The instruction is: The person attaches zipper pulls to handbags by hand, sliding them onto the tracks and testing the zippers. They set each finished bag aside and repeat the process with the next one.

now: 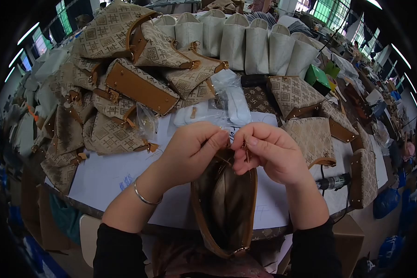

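An open handbag with brown leather edging and a dark lining stands in front of me, its mouth facing up. Over its far end, my left hand is closed in a pinch. Thumb and fingers hide most of whatever it grips, and I cannot name it. Close beside it, my right hand pinches a small gold-coloured metal piece; its exact kind is too small to tell. The fingertips of both hands nearly meet. A thin brown strip shows below them at the bag's far end.
Patterned handbags are heaped at the left, with more patterned bags at the right. Several pale fabric bag bodies line the back. Plastic-wrapped packets lie beyond my hands. A black cylindrical tool rests at the right.
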The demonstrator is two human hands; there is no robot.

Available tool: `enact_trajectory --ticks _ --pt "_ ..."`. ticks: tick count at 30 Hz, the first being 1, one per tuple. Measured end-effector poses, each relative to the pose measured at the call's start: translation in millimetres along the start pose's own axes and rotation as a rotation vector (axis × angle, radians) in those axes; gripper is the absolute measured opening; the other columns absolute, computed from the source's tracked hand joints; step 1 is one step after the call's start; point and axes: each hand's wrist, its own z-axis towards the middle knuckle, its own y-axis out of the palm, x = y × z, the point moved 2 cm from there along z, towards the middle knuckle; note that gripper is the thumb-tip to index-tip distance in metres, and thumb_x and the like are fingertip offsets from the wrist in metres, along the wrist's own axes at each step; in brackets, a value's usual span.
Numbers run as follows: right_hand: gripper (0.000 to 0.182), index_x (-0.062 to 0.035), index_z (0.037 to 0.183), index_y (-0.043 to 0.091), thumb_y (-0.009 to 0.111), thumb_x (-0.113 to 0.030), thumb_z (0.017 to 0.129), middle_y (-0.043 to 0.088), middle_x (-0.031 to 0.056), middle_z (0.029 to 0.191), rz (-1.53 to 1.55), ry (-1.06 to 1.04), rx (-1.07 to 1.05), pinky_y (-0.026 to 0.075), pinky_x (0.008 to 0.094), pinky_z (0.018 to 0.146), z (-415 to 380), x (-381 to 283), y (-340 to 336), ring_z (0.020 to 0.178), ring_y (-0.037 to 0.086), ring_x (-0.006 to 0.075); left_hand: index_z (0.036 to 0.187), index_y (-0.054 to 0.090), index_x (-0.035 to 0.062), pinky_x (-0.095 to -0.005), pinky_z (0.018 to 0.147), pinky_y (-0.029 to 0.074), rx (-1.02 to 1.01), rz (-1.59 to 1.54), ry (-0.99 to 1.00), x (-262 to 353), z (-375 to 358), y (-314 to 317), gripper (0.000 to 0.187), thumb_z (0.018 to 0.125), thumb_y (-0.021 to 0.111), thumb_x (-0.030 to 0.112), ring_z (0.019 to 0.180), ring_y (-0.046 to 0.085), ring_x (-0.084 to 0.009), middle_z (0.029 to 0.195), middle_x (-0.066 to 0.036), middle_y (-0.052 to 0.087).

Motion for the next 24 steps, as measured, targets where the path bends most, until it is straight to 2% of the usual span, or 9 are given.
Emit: enact_trajectory --ticks 2,5,7,10,14,16,20,23,24 --pt "0.019 -0.0027 0.101 0.056 0.048 -0.019 0.099 0.06 0.0034 0.084 -0.011 -0.015 0.056 0.053 0.0221 0.068 -0.3 -1.0 2.9 0.075 0.062 0.0097 0.086 0.059 0.0021 -0.0268 0.058 0.045 0.031 -0.015 -0.021 1.1 -0.3 5.0 0.012 0.093 0.056 0.011 0.064 0.057 -0.0183 0.072 -0.01 0.057" --pt "0.017 -0.0026 0.105 0.056 0.053 -0.016 0.097 0.06 0.0024 0.085 0.003 -0.055 0.062 0.054 0.0223 0.07 1.2 -0.1 -3.3 0.076 0.062 0.0093 0.092 0.058 0.0046 -0.0296 0.061 0.048 0.216 -0.14 -0.009 9.8 -2.9 5.6 0.008 0.09 0.059 0.012 0.069 0.061 -0.0209 0.081 -0.01 0.057" --pt "0.016 -0.0027 0.107 0.056 0.054 -0.015 0.096 0.061 0.0022 0.086 -0.009 -0.057 0.026 0.053 0.0222 0.07 1.1 0.6 -6.5 0.076 0.062 0.0089 0.096 0.056 0.007 -0.0321 0.065 0.05 0.032 0.16 0.207 21.4 -3.0 1.1 0.014 0.085 0.063 0.012 0.074 0.061 -0.0238 0.093 -0.009 0.055" --pt "0.016 -0.003 0.108 0.056 0.056 -0.012 0.095 0.062 0.002 0.088 -0.046 -0.089 0.021 0.053 0.0218 0.07 1.4 1.4 -1.9 0.077 0.062 0.0079 0.092 0.057 0.0065 -0.0332 0.063 0.05 0.028 0.343 0.257 28.6 -4.1 -6.9 0.017 0.079 0.067 0.011 0.075 0.061 -0.0254 0.101 -0.007 0.052" --pt "0.017 -0.0031 0.11 0.056 0.056 -0.009 0.094 0.062 0.0015 0.092 -0.112 -0.166 0.082 0.052 0.0207 0.068 2.4 7.6 2.2 0.081 0.061 0.0067 0.084 0.056 0.0053 -0.0331 0.065 0.05 -0.022 0.378 0.268 22.2 -4.3 -11.0 0.013 0.076 0.066 0.007 0.077 0.061 -0.025 0.099 -0.007 0.052" --pt "0.018 -0.0029 0.111 0.055 0.056 -0.008 0.094 0.062 0.0014 0.092 -0.151 -0.213 0.106 0.052 0.0203 0.068 3.5 8.8 4.5 0.082 0.061 0.0064 0.086 0.06 0.0007 -0.0314 0.078 0.05 -0.013 0.359 0.217 21.1 -3.4 -13.6 0.014 0.074 0.067 -0.001 0.087 0.058 -0.0243 0.097 -0.01 0.054" --pt "0.02 -0.0016 0.111 0.056 0.059 -0.005 0.092 0.062 0.002 0.093 -0.283 -0.355 0.245 0.05 0.0189 0.065 4.3 8.7 11.9 0.08 0.06 0.0058 0.078 0.055 0.0031 -0.0334 0.07 0.05 0.08 0.275 0.435 8.8 5.4 -6.5 0.008 0.076 0.062 0.001 0.081 0.062 -0.0279 0.085 -0.011 0.058" --pt "0.018 0.0004 0.107 0.059 0.061 -0.003 0.089 0.062 0.003 0.093 -0.482 -0.446 0.231 0.049 0.0184 0.061 5.7 17.0 1.7 0.075 0.059 0.006 0.08 0.055 0.0023 -0.032 0.071 0.051 0.102 0.108 0.347 8.8 1.6 -0.7 0.009 0.077 0.062 -0.002 0.081 0.064 -0.0277 0.079 -0.012 0.06" --pt "0.018 0.0004 0.107 0.059 0.061 -0.003 0.089 0.062 0.003 0.093 -0.481 -0.445 0.231 0.049 0.0184 0.061 6.7 17.3 2.0 0.075 0.059 0.006 0.082 0.054 0.0018 -0.0313 0.072 0.051 0.132 0.048 0.24 11.1 -0.1 -0.7 0.01 0.078 0.062 -0.002 0.08 0.064 -0.0262 0.079 -0.011 0.06"
